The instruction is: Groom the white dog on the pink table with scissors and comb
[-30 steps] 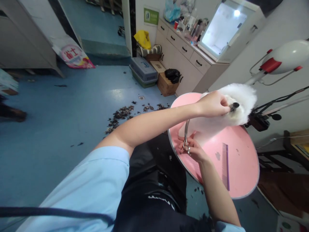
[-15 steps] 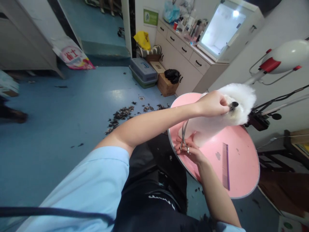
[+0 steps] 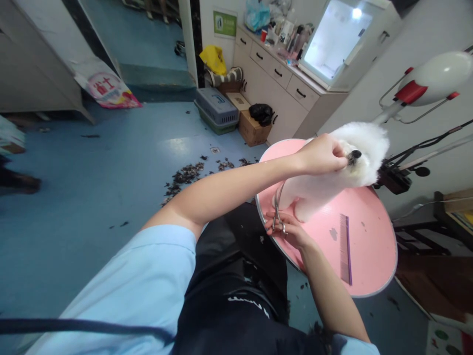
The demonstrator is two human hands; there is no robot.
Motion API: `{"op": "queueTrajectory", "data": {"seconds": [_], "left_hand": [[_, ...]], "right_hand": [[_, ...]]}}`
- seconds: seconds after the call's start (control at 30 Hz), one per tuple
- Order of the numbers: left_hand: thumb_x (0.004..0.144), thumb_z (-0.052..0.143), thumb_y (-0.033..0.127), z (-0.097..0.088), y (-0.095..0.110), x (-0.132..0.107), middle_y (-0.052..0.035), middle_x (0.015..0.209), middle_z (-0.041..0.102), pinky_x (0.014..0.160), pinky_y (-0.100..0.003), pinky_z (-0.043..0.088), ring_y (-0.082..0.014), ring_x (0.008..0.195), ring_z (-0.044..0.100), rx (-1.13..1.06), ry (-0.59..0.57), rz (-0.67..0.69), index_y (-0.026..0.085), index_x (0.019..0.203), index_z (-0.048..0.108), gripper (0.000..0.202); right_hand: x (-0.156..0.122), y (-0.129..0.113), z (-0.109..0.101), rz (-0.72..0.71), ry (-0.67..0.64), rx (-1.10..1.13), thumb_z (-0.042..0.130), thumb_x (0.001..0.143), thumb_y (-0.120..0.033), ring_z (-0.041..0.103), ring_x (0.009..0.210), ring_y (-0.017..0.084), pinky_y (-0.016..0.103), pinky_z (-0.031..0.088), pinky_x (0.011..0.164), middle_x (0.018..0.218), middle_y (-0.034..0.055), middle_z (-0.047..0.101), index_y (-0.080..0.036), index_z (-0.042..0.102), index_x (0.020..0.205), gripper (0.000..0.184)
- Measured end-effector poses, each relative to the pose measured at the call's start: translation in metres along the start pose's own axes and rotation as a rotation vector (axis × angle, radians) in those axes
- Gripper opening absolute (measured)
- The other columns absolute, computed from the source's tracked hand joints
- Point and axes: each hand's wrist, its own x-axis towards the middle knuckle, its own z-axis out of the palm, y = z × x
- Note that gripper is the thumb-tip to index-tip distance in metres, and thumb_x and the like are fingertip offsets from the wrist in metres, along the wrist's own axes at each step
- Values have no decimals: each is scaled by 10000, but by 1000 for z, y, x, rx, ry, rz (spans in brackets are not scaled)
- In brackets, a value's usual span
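Note:
A fluffy white dog (image 3: 364, 140) stands on a round pink grooming table (image 3: 369, 261), its dark nose turned toward me. My left hand (image 3: 323, 155) is closed at the dog's muzzle, fingers gripping the hair or chin beside the mouth; exactly what they pinch is hidden. Lower down, my right hand (image 3: 291, 231) holds metal scissors (image 3: 277, 204) by the finger rings, palm up with some fingers extended. The blades point up and away beside the dog's legs. A purple-backed comb (image 3: 347, 249) lies on the table to the right of my right hand.
A white dryer head with red parts (image 3: 424, 84) and dark arms stand behind the dog. Cut dark hair (image 3: 185, 177) litters the blue floor. A pet carrier (image 3: 218, 108) and a cardboard box (image 3: 254, 129) sit by the drawer cabinet (image 3: 277, 79).
The view has shifted slightly. The scissors in my right hand have turned a little and moved slightly left; my left hand stays at the dog's muzzle.

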Motion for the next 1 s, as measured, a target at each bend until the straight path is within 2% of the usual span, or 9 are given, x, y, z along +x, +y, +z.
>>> {"op": "queueTrajectory", "data": {"seconds": [0.37, 0.5, 0.57, 0.63, 0.73, 0.8, 0.87, 0.93, 1.0], "left_hand": [[767, 562, 106, 0, 0, 0, -4, 555, 492, 537, -226, 315, -71, 533, 433, 17, 12, 12, 123, 550, 573, 218], [767, 567, 107, 0, 1, 0, -6, 545, 493, 528, -230, 323, -73, 522, 438, 7, 22, 0, 126, 541, 568, 227], [766, 563, 105, 0, 1, 0, -6, 546, 501, 529, -228, 332, -70, 520, 439, 2, 24, -8, 124, 542, 573, 225], [763, 561, 102, 0, 0, 0, -6, 554, 514, 537, -222, 346, -65, 527, 446, -2, 22, -18, 121, 548, 581, 217], [765, 569, 109, -2, -5, -1, -4, 566, 531, 544, -207, 359, -61, 546, 466, -13, 22, -31, 114, 566, 599, 201], [762, 582, 117, -4, -10, -1, -2, 564, 531, 533, -201, 355, -58, 542, 466, -28, 25, -40, 110, 580, 608, 183], [757, 594, 124, -6, -14, -2, 3, 557, 527, 514, -198, 346, -53, 524, 457, -42, 29, -49, 109, 593, 609, 165], [748, 597, 124, -8, -16, -3, 11, 546, 519, 498, -193, 337, -49, 506, 452, -37, 37, -64, 113, 588, 594, 161], [737, 593, 122, -10, -14, -5, 19, 532, 513, 493, -186, 340, -46, 494, 455, -11, 47, -79, 117, 578, 588, 159]], "right_hand": [[-1, 2, 6, 79, -1, 53, 936, 601, -239, 735, 669, 157, 246, 572, 615, 861, 68, 781, -154, 694, 1070, 535], [-3, 0, 9, 124, 6, 64, 928, 624, -268, 750, 732, 155, 232, 580, 646, 908, 75, 782, -156, 679, 1080, 531], [-6, 5, 14, 169, -40, 62, 920, 631, -258, 745, 729, 147, 224, 570, 643, 900, 67, 778, -159, 669, 1069, 514], [-14, 16, 25, 201, -153, 88, 926, 611, -234, 744, 750, 150, 240, 570, 678, 915, 63, 772, -166, 662, 1065, 529], [-26, 46, 48, 145, -263, 198, 956, 566, -282, 737, 795, 157, 295, 574, 786, 950, 41, 745, -183, 665, 1015, 545], [-31, 69, 65, 49, -182, 206, 954, 588, -391, 667, 614, 116, 295, 564, 713, 775, -12, 695, -185, 655, 903, 481], [-31, 86, 79, -35, -45, 148, 910, 634, -514, 539, 449, 91, 286, 524, 601, 565, -64, 577, -186, 622, 790, 463], [-27, 92, 90, -111, 83, 105, 821, 706, -597, 493, 420, 96, 298, 505, 601, 471, -77, 486, -191, 581, 683, 472], [-22, 87, 99, -195, 182, 96, 717, 779, -598, 519, 482, 107, 304, 497, 659, 498, -47, 498, -194, 542, 592, 478]]}}
